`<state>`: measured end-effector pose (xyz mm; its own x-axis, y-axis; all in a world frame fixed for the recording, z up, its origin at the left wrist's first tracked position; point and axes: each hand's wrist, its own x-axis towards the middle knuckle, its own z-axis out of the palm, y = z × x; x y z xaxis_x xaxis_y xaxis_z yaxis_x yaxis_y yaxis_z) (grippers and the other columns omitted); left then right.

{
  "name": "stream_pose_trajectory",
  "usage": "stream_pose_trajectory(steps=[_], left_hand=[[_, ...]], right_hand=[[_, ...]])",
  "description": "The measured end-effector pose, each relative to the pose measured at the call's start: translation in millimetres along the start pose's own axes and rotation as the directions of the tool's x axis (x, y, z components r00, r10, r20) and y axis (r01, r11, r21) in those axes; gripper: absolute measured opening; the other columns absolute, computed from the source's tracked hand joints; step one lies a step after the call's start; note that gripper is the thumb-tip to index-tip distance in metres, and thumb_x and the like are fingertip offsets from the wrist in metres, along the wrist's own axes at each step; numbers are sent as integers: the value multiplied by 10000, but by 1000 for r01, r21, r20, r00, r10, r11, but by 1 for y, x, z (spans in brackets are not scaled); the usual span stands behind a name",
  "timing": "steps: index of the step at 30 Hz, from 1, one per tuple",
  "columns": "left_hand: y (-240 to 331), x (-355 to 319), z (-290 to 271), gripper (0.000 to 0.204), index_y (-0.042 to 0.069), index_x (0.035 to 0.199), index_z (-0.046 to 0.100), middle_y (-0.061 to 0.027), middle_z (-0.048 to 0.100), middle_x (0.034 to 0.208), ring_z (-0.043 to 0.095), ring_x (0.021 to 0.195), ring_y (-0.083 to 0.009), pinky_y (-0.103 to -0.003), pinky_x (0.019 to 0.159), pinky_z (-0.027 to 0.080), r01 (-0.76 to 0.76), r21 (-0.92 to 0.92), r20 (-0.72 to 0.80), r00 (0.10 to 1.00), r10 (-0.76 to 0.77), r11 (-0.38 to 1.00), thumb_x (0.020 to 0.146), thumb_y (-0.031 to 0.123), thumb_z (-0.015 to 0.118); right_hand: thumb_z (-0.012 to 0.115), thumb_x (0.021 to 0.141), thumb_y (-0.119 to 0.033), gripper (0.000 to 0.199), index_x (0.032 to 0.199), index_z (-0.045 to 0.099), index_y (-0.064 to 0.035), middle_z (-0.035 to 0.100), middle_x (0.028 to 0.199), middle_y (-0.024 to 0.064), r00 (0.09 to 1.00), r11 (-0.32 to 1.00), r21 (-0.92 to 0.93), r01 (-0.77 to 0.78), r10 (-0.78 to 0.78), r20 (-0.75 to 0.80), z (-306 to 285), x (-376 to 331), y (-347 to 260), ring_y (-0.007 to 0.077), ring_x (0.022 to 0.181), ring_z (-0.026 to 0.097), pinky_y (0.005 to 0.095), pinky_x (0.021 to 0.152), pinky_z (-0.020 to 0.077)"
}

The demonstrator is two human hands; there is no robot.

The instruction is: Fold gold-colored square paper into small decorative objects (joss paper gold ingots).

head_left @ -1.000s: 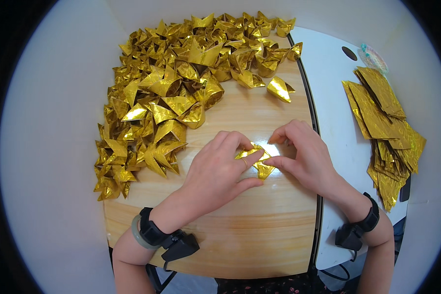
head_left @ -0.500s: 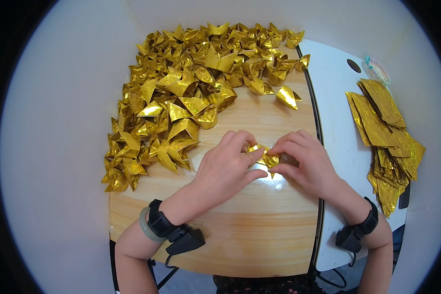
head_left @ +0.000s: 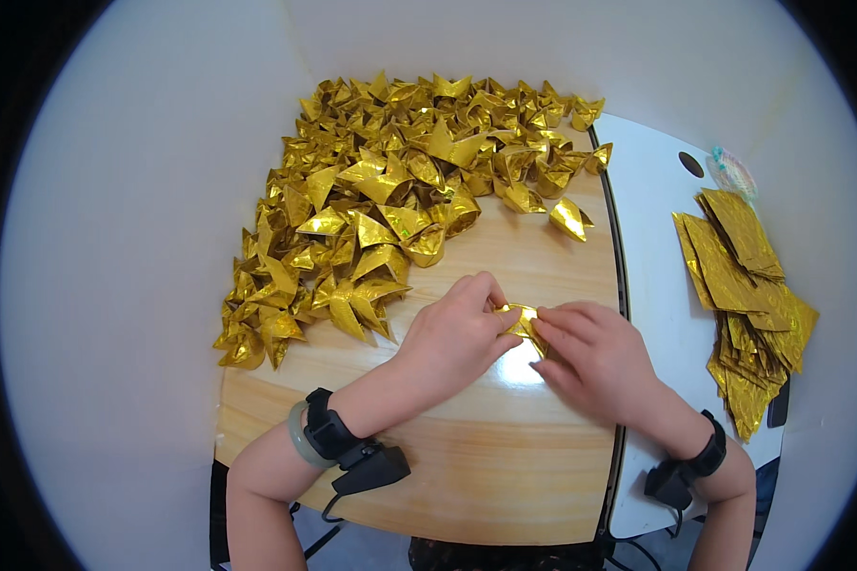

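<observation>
A small folded piece of gold foil paper (head_left: 521, 320) is held low over the wooden table, between my two hands. My left hand (head_left: 457, 326) pinches its left side, thumb and fingertips closed on it. From the other side, the fingertips and thumb of my right hand (head_left: 597, 354) close around the right edge and the point facing me. Fingers hide part of the piece, so its full shape does not show. Beyond my hands, a large heap of gold foil paper ingots (head_left: 352, 205) covers the far and left side of the table.
One foil ingot (head_left: 570, 219) lies apart near the table's right edge. Across a dark seam, a white table (head_left: 647, 238) bears stacked flat gold foil sheets (head_left: 733, 262) and a small pale, colourful item (head_left: 733, 173). Pale walls enclose the sides. Black wrist devices (head_left: 376, 468) with cables sit on both forearms.
The whole scene has shifted slightly downward in view. My right thumb has drawn away from the fingers a little, and the foil piece has been turned or refolded between my hands.
</observation>
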<state>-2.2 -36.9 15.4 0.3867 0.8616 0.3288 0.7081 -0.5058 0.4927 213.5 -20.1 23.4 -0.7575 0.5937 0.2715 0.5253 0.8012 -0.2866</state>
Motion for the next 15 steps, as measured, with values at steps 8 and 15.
stream_pose_trajectory(steps=[8, 15], left_hand=[[3, 2, -4, 239, 61, 985, 713, -69, 548, 918, 578, 823, -222, -336, 652, 506, -18, 85, 28, 999, 15, 996, 794, 203, 734], [0, 3, -5, 242, 53, 988, 713, -77, 548, 907, 574, 815, -228, -331, 666, 497, -69, 21, 19, 997, 69, 997, 788, 188, 736]], right_hand=[[669, 800, -439, 699, 1236, 539, 92, 543, 1290, 248, 981, 953, -279, 115, -64, 184, -23, -11, -25, 308, 1239, 510, 443, 1094, 331], [740, 760, -219, 405, 1084, 599, -21, 644, 1049, 85, 987, 997, -32, -65, 60, -151, -9, 1, -16, 251, 1002, 593, 345, 809, 513]])
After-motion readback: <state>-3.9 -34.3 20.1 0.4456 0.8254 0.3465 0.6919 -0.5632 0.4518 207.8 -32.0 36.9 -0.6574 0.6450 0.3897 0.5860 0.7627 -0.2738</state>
